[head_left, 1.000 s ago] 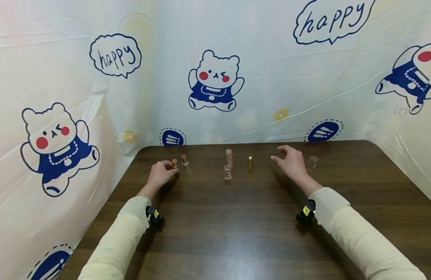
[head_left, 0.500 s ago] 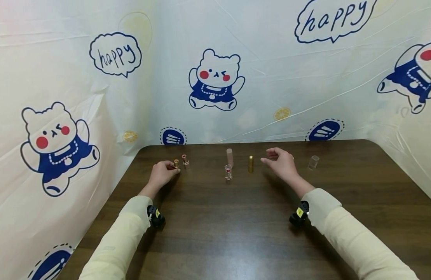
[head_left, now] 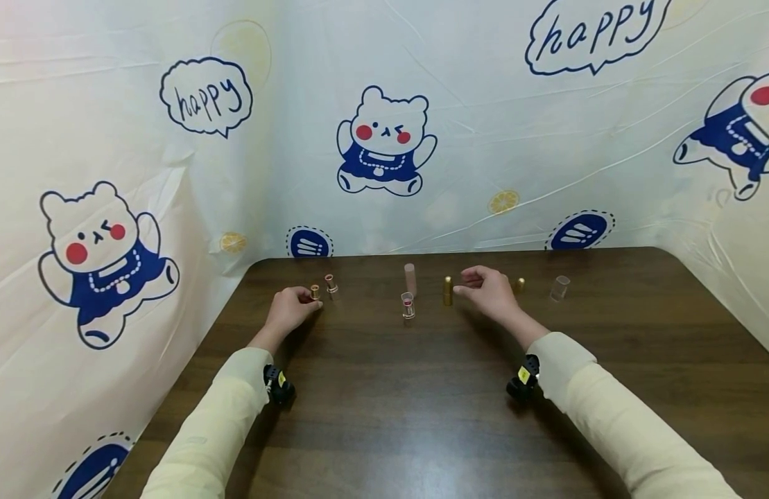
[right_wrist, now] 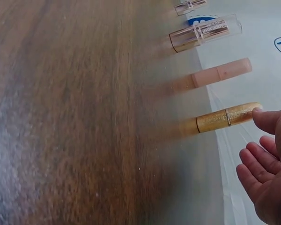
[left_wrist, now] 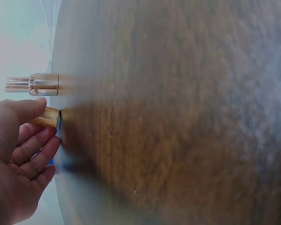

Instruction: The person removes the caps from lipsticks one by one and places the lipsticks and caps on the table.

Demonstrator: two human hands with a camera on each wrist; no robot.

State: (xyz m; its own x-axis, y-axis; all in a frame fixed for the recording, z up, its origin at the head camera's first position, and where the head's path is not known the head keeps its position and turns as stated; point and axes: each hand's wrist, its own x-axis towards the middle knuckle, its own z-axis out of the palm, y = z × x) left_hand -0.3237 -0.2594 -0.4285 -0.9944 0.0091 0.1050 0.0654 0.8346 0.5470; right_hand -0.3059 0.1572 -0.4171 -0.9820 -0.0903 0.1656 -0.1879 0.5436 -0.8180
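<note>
Your left hand (head_left: pixel 290 310) pinches a short gold lipstick tube (head_left: pixel 315 292) between thumb and fingers, at the far left of the brown wood-grain surface (head_left: pixel 384 388). Just beside this tube, on its right, stands an uncapped rose-gold lipstick (head_left: pixel 331 283). Your right hand (head_left: pixel 491 296) holds nothing; its thumb and fingers are moderately apart, the thumb close to the upper part of an upright, closed gold lipstick (head_left: pixel 448 291) (whether the two touch, you cannot tell from either view).

Left of that gold lipstick, two more tubes stand upright near the middle: a slim pink lipstick (head_left: pixel 410 278), set farther back, and nearer to you a clear-capped lipstick (head_left: pixel 408 306), with pale lettering on its side in the right wrist view. On the other side of your right hand, a small gold cap (head_left: pixel 521 285) lies partly behind the wrist, and a clear cap (head_left: pixel 559 288) stands farther right. Cream sleeves (head_left: pixel 206 423) cover your forearms, and behind the surface hangs a pale backdrop (head_left: pixel 459 159) printed with bears and the word "happy".
</note>
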